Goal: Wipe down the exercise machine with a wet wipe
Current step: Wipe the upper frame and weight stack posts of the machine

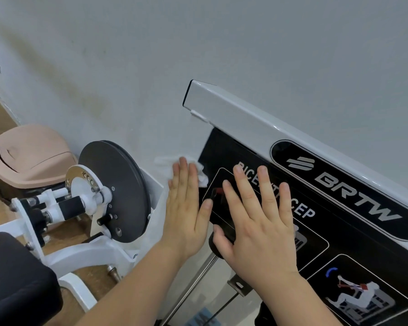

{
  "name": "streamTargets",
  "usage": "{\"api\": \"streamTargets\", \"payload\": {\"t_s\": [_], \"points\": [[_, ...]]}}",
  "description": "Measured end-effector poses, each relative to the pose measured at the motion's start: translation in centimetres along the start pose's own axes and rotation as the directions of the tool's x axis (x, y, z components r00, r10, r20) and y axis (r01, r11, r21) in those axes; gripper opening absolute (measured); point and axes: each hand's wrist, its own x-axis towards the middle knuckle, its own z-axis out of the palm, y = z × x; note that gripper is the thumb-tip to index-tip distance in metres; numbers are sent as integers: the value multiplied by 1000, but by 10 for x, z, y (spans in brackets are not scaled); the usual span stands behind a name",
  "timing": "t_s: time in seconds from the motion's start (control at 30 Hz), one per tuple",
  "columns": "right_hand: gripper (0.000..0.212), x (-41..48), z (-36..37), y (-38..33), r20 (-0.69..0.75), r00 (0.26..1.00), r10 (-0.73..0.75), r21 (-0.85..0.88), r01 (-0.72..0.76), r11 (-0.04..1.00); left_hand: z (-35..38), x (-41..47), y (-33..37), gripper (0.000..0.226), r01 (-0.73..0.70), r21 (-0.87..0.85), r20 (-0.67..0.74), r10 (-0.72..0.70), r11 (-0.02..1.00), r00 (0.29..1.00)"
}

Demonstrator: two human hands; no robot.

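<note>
The exercise machine's white shroud [245, 128] with a black instruction panel [327, 231] fills the right side. My left hand [186, 208] lies flat with straight fingers, pressing a white wet wipe [201, 178] against the left edge of the black panel; the wipe pokes out beyond the fingertips. My right hand [257, 222] rests flat and spread on the panel, covering part of its lettering. Most of the wipe is hidden under my left palm.
A dark round cam disc [114, 191] on a white frame [85, 252] sits at left. A black seat pad [14, 278] is at the lower left. A pink lidded bin [28, 156] stands by the grey wall [198, 43]. A steel rod [193, 281] runs below my hands.
</note>
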Motion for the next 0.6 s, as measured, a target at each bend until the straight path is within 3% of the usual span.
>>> {"api": "streamTargets", "payload": {"t_s": [0.1,0.37,0.5,0.6], "points": [[74,-3,0,-3,26,1000,-14,23,13,1000,4,-15,-10,69,24,9,14,-25,1000,1000],[85,2,-1,-9,94,995,-33,3,33,999,-23,64,37,70,-55,17,-25,56,998,998],[86,1,0,-9,131,990,-58,-1,58,998,-13,27,11,70,-44,34,12,44,998,999],[85,-1,1,-13,184,980,-75,18,73,997,-2,-31,-22,69,68,12,67,-68,998,995]]}}
